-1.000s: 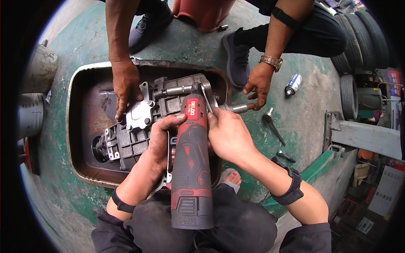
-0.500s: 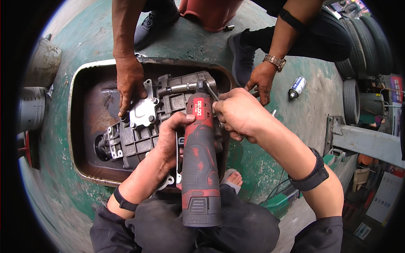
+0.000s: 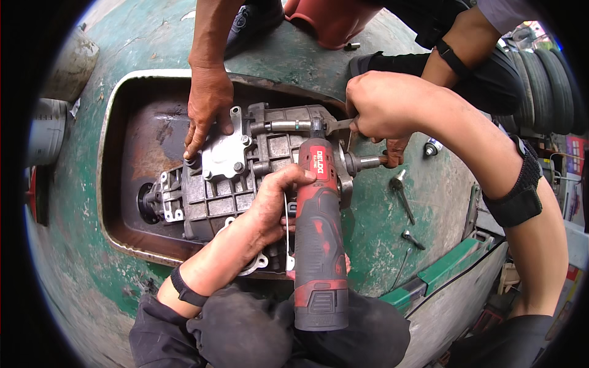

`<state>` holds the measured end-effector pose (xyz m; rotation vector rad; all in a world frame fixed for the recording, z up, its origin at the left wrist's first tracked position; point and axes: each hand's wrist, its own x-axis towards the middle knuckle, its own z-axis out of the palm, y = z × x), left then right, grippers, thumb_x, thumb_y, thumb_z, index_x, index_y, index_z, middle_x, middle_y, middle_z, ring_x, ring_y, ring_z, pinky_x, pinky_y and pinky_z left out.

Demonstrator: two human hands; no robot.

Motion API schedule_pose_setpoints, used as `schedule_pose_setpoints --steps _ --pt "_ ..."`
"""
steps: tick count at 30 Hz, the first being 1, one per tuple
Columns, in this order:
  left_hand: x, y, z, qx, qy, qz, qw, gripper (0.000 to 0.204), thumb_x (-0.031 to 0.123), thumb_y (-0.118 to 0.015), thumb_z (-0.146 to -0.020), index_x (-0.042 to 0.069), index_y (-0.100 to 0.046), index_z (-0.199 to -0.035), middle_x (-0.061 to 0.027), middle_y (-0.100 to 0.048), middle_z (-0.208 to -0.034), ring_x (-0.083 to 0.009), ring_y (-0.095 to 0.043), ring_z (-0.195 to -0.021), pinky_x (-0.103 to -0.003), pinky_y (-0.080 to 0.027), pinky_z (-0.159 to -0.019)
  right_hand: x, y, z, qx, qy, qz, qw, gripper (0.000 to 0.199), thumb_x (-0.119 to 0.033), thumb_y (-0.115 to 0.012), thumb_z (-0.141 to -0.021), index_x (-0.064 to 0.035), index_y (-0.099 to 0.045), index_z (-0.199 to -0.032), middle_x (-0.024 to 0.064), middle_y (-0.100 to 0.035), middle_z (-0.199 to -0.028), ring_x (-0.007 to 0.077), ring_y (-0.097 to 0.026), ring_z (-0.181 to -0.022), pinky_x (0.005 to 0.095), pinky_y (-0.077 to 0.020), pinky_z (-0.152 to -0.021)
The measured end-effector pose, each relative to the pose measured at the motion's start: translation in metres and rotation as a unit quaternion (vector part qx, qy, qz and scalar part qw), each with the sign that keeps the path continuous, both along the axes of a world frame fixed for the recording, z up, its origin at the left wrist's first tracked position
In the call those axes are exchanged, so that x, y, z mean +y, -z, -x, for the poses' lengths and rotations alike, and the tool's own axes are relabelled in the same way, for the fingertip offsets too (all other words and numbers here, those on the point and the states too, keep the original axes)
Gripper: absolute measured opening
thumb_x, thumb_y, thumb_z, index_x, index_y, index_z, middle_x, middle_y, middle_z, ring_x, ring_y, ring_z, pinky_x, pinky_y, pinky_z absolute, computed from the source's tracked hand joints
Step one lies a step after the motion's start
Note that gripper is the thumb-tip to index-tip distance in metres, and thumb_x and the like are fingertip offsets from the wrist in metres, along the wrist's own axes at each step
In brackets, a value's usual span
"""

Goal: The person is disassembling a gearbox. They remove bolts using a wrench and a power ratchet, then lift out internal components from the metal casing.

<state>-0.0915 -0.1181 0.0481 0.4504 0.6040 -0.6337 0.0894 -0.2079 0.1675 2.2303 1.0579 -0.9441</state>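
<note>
My left hand (image 3: 274, 205) is wrapped around a red and black cordless ratchet (image 3: 320, 227). The ratchet's head meets a long silver socket (image 3: 285, 126) lying along the top of a metal gearbox (image 3: 211, 199). Beside that head, my right hand (image 3: 383, 104) is closed on a wrench (image 3: 337, 127), whose flat end shows next to the ratchet head. A co-worker's hand (image 3: 208, 101) presses by a bolt at the silver cover plate (image 3: 224, 156). The co-worker's other hand (image 3: 397, 150) is at the end of the gearbox shaft (image 3: 368, 162), partly hidden behind my right hand.
The gearbox lies in a rusty brown tray (image 3: 109, 178) on green floor. Right of it are loose bolts (image 3: 413, 239), a long tool (image 3: 403, 199) and a spray can (image 3: 432, 148). A red tub (image 3: 331, 24), buckets (image 3: 52, 132), tyres (image 3: 555, 86) and a green metal beam (image 3: 451, 267) stand around.
My right hand has moved up and outward, with the wrench now showing by the ratchet head. The view has shifted, and the shaft and loose bolts have come into sight.
</note>
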Motion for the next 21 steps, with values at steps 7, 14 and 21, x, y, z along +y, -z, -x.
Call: schedule_pose_setpoints --steps 7,14,21 --pt "0.004 0.004 0.001 -0.005 0.021 0.021 1.000 0.047 0.030 -0.058 -0.075 -0.005 -0.056 -0.106 -0.0211 -0.066 -0.087 -0.0366 -0.069 -0.073 -0.044 -0.059 -0.067 -0.014 -0.001 0.062 -0.132 -0.155 -0.075 0.976 0.016 -0.010 -0.066 -0.073 -0.0082 -0.071 -0.087 0.0086 -0.071 -0.081 0.0261 -0.071 -0.078 0.0347 -0.0571 -0.068" --pt "0.001 0.006 0.000 -0.008 0.021 0.019 1.000 0.037 0.035 -0.061 -0.074 0.004 -0.062 -0.095 -0.0068 -0.065 -0.075 -0.0156 -0.063 -0.054 -0.025 -0.046 -0.040 -0.039 0.027 0.056 0.148 0.175 -0.063 0.971 0.029 -0.017 -0.048 -0.093 0.0121 -0.054 -0.092 0.0300 -0.063 -0.086 0.0415 -0.066 -0.078 0.0468 -0.0525 -0.073" --pt "0.000 0.008 0.003 0.000 0.020 -0.030 0.999 0.052 0.038 -0.058 -0.073 -0.003 -0.059 -0.105 -0.0189 -0.067 -0.084 -0.0295 -0.068 -0.069 -0.039 -0.058 -0.065 -0.070 0.067 0.099 -0.014 0.136 -0.336 0.932 0.025 -0.015 -0.047 -0.094 0.0067 -0.051 -0.082 0.0311 -0.059 -0.074 0.0485 -0.060 -0.075 0.0522 -0.0485 -0.066"
